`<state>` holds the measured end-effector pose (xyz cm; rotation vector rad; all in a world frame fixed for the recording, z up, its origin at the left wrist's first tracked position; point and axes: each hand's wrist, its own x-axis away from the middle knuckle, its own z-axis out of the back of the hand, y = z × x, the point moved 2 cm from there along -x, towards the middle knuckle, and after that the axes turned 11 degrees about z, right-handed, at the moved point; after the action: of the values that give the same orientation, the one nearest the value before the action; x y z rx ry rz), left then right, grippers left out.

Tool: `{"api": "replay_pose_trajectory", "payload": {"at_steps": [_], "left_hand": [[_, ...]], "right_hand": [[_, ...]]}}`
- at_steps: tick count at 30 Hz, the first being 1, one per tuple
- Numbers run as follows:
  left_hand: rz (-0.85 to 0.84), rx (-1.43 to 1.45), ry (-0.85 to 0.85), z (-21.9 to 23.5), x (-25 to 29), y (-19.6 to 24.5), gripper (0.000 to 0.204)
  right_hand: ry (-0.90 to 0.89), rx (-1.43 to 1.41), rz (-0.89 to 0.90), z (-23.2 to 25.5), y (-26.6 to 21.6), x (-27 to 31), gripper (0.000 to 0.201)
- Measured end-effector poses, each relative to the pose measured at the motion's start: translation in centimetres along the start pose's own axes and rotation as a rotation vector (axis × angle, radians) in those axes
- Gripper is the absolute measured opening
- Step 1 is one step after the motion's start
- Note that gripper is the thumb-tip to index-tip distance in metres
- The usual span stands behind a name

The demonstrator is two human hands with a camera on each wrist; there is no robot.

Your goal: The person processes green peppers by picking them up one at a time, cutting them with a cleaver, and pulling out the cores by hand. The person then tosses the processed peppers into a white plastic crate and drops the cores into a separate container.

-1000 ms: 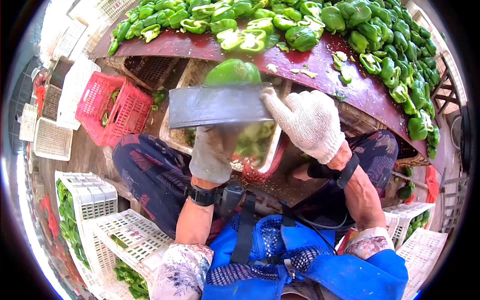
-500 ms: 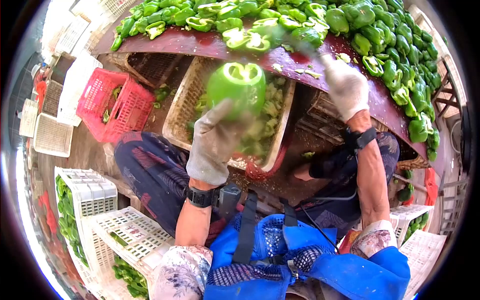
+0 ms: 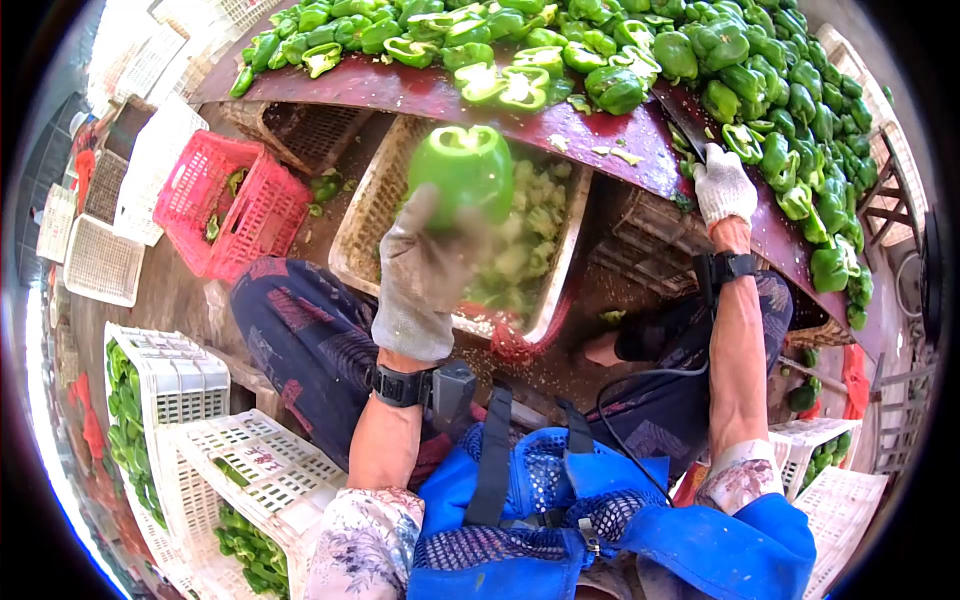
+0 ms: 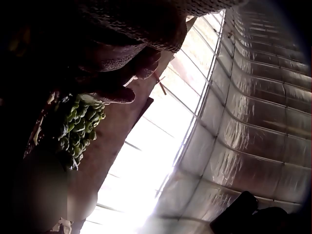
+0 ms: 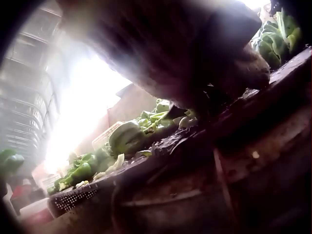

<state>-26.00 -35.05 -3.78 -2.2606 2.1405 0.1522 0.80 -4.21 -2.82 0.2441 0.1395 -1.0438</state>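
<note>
In the head view my gloved left hand (image 3: 415, 285) holds a large green bell pepper (image 3: 465, 178) upright above a crate, thumb along its side. A ring-shaped pale cut face shows on top of the pepper; the fingers below it are blurred. My gloved right hand (image 3: 726, 187) is at the table's edge, fingers curled at the near end of a knife (image 3: 683, 138), whose dark blade lies along the tabletop beside the peppers. In the right wrist view the right hand (image 5: 195, 53) is a dark shape low over the table edge.
The dark red table (image 3: 400, 85) carries heaped green peppers (image 3: 760, 90), some cut open. Beneath the held pepper, a crate (image 3: 562, 300) contains pale green scraps. A pink crate (image 3: 225, 215) stands left; white crates (image 3: 255, 465) with peppers stand near the left knee.
The right hand has swung the knife away from the pepper, up and right onto the table. The pepper, its cut top now exposed, stays in the left hand over the crate.
</note>
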Motion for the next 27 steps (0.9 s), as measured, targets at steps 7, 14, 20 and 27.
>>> {"api": "replay_pose_trajectory", "payload": {"at_steps": [7, 14, 20, 27], "left_hand": [[-0.351, -0.484, 0.199, -6.2, -0.3, -0.8, 0.061], [-0.802, -1.176, 0.186, -8.3, -0.5, -3.7, 0.033], [-0.348, -1.313, 0.265, -4.6, -3.8, -10.8, 0.05], [-0.562, -1.028, 0.157, -7.3, -3.1, -9.0, 0.047]], "right_hand": [[0.398, -0.919, 0.446, 7.2, -11.2, 5.0, 0.04], [0.048, -2.061, 0.106, 9.1, -17.2, 6.4, 0.071], [-0.148, -2.275, 0.135, 9.0, -15.9, 7.4, 0.059], [0.057, -2.369, 0.167, 9.0, -10.9, 4.3, 0.053]]}}
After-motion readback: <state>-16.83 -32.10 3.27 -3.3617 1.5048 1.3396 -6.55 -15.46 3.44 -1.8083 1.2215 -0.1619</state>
